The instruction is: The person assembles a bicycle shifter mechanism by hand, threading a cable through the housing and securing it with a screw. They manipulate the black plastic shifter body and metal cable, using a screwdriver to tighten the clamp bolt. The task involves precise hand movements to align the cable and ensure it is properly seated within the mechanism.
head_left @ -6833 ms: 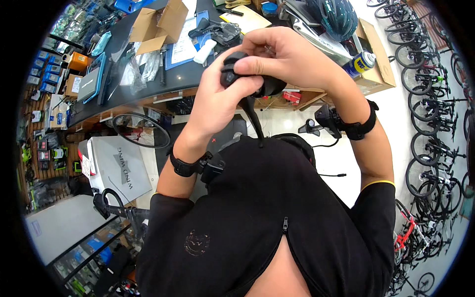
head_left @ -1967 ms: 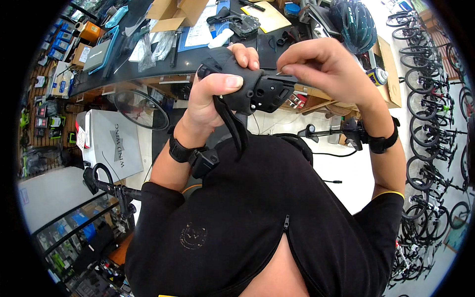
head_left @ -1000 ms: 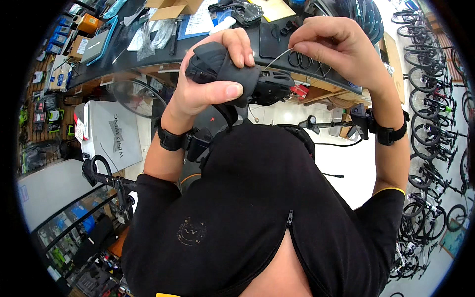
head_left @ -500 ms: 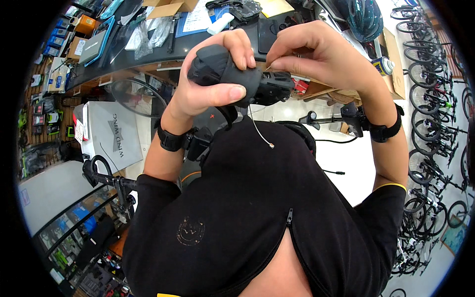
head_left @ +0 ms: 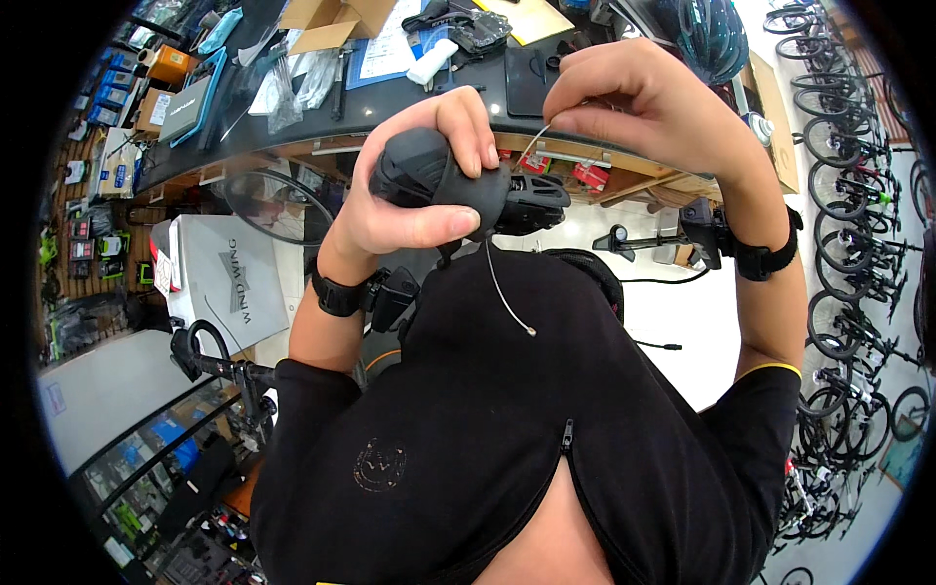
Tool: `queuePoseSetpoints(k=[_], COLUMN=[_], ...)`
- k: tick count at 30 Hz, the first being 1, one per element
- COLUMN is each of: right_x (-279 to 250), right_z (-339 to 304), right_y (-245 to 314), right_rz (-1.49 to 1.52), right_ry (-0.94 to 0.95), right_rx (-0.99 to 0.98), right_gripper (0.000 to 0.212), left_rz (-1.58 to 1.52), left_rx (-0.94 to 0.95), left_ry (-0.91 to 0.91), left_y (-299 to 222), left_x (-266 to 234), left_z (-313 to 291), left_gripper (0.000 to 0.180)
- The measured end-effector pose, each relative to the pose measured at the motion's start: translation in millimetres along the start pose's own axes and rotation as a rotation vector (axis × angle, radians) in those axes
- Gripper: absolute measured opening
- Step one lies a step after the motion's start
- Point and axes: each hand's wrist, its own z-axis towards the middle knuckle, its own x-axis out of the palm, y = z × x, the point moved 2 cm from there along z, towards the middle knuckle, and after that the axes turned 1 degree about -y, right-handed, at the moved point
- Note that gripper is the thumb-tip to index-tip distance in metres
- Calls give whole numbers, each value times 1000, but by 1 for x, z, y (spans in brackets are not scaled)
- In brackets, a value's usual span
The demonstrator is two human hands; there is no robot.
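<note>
My left hand [head_left: 382, 222] is wrapped round the rubber-covered body of a black bicycle brake and shift lever [head_left: 415, 161], holding it above the black shirt. Its mechanism end points right, past my thumb and fingers. From the lever's underside a thin metal inner cable [head_left: 504, 294] hangs in a curve, tipped with a small silver head. On the lever's upper side a thin strand, like the same cable, runs up to my right hand [head_left: 648, 105], which pinches it between thumb and fingers. Where the cable passes inside the lever is hidden.
Beyond my hands runs a dark workbench [head_left: 390, 109] with an open cardboard box [head_left: 336, 23], a white bottle [head_left: 432, 61], papers and plastic bags. A helmet [head_left: 710, 39] sits at the far right. A bicycle handlebar [head_left: 234, 369] is at my left; several bicycles line the right wall.
My right hand has moved a little away from the lever, and more cable shows between them. The lever and the hanging cable sit slightly lower in view.
</note>
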Motion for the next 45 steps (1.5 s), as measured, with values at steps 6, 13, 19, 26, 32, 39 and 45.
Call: queuePoseSetpoints(k=[6, 13, 19, 26, 32, 39, 45], right_x=[22, 9, 64, 80, 42, -27, -57], right_z=[12, -2, -7, 0, -39, -200, -308], right_y=[6, 22, 56, 39, 65, 56, 68], right_rz=[26, -180, 30, 38, 216, 492, 408], right_ry=[34, -356, -308, -500, -586, -1136, -1466], right_rx=[-157, -70, -91, -96, -88, 105, 289], right_gripper=[7, 24, 32, 21, 9, 23, 22], left_rz=[10, -261, -366, -282, -214, -77, 30], left_rx=[-16, -24, -51, -89, -53, -82, -70], left_ry=[-48, -241, -365, -437, -564, -581, -501], left_y=[3, 8, 18, 26, 33, 42, 54], left_x=[0, -19, -20, -17, -37, -65, -45], left_z=[2, -7, -6, 0, -7, -15, -8], left_gripper=[31, 35, 35, 33, 30, 32, 26])
